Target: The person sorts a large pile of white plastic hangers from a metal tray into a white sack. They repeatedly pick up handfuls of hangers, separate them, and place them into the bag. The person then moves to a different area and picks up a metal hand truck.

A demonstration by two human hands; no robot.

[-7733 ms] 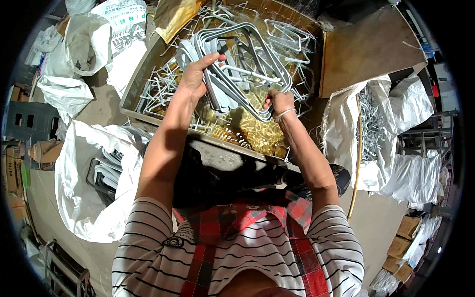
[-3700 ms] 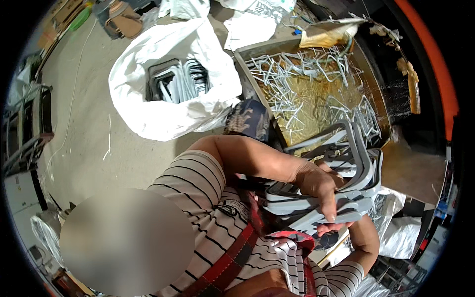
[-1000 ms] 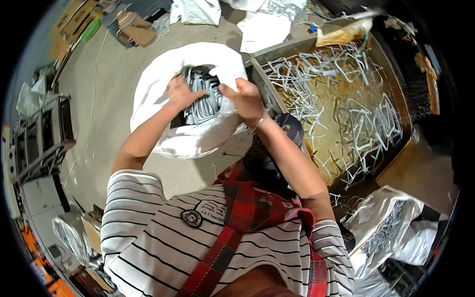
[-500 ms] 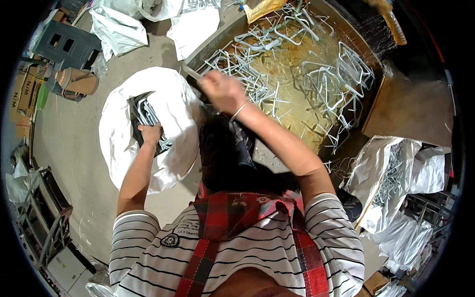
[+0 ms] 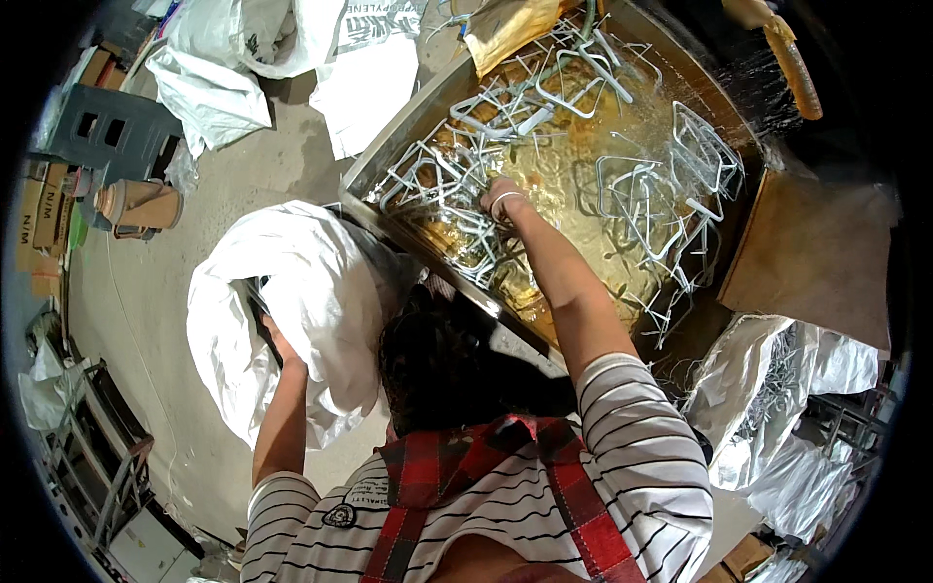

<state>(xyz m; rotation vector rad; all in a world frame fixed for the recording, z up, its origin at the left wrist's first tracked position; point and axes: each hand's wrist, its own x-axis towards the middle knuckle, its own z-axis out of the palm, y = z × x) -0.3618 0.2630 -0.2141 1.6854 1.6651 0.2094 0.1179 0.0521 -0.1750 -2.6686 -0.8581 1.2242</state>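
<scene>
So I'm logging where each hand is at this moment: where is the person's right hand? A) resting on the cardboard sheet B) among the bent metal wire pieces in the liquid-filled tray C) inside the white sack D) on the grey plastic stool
B: the right hand reaches into the tray among the bent metal wire pieces, while the left hand is at the opening of the white sack.

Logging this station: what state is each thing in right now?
Metal tray: holds yellowish liquid and scattered bent wire pieces.
White sack: open, mouth held apart.
Left hand: gripping the sack's rim.
Right hand: down among the wire pieces; grip hidden.
</scene>
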